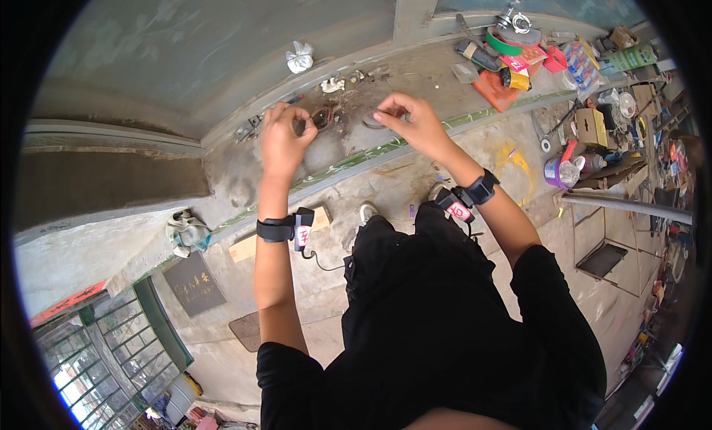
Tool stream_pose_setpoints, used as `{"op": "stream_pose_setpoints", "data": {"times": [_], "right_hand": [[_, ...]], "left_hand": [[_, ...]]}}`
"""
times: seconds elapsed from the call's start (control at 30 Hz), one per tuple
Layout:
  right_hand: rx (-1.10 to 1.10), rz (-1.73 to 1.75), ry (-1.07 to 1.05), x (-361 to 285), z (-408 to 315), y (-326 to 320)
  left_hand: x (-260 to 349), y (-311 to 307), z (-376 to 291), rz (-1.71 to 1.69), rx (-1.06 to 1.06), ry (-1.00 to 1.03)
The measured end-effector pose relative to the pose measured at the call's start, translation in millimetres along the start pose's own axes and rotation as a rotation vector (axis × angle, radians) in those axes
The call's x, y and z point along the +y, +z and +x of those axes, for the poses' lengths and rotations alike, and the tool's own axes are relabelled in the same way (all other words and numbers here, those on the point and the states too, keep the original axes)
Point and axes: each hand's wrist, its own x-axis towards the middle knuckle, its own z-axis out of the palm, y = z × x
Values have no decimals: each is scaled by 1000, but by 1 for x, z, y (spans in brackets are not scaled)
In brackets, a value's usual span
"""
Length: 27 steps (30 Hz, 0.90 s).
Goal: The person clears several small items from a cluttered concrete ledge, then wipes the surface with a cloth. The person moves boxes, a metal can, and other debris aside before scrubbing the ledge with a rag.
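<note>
My left hand hovers over a concrete ledge, its thumb and fingers curled into a ring. Just right of its fingertips lies a coil of thin brownish wire. Across from it, my right hand brings thumb and forefinger close together at a thin round loop, perhaps wire. Whether either pinch holds a fine strand is too small to tell. Dark dirt and debris spread between and behind the hands. A white crumpled scrap lies further back. Small metal parts sit left of my left hand.
A white knotted plastic bag is by the window panel. To the right, the ledge carries green tape, an orange pouch and other clutter. Below stand a purple bucket and a yellow box. A rag hangs at left.
</note>
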Motion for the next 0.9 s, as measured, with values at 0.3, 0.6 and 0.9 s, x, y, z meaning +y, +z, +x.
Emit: {"op": "stream_pose_setpoints", "data": {"times": [0.3,0.6,0.9], "right_hand": [[-263,-243,-450,4,88,45],[-360,-80,-303,-31,96,18],[138,-196,-48,-10,11,-88]], "left_hand": [[-7,9,-14,-224,28,-127],[0,9,-12,-436,161,-186],[34,47,3,77,34,34]]}}
